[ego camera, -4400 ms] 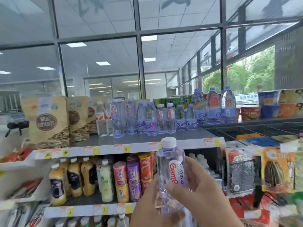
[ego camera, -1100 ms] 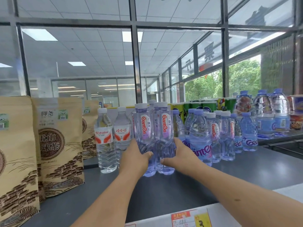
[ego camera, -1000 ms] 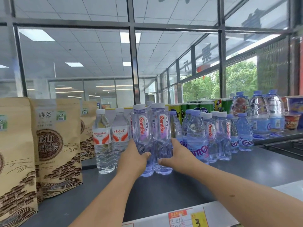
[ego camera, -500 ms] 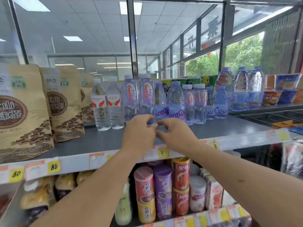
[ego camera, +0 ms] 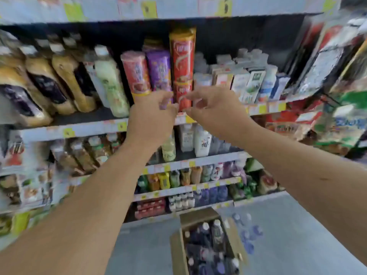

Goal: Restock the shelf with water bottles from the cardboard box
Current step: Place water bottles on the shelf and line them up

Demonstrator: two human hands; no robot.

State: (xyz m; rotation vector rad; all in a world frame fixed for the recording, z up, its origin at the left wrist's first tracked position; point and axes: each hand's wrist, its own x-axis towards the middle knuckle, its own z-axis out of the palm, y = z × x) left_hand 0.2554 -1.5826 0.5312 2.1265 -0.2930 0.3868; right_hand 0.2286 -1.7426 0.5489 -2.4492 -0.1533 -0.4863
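Hovering side by side before the front edge of a shelf (ego camera: 79, 130), the left hand (ego camera: 153, 116) and right hand (ego camera: 214, 110) almost meet at the fingertips. Each grip is loose, with fingers half curled and holding nothing. Behind them on that shelf stand tall cans (ego camera: 181, 62), red and purple. The box (ego camera: 177, 253) sits open on the floor (ego camera: 294, 235) near the foot of the shelves, with capped bottles (ego camera: 206, 247) upright inside. What look like more bottles, too blurred to be sure, lie on the floor just right of the box.
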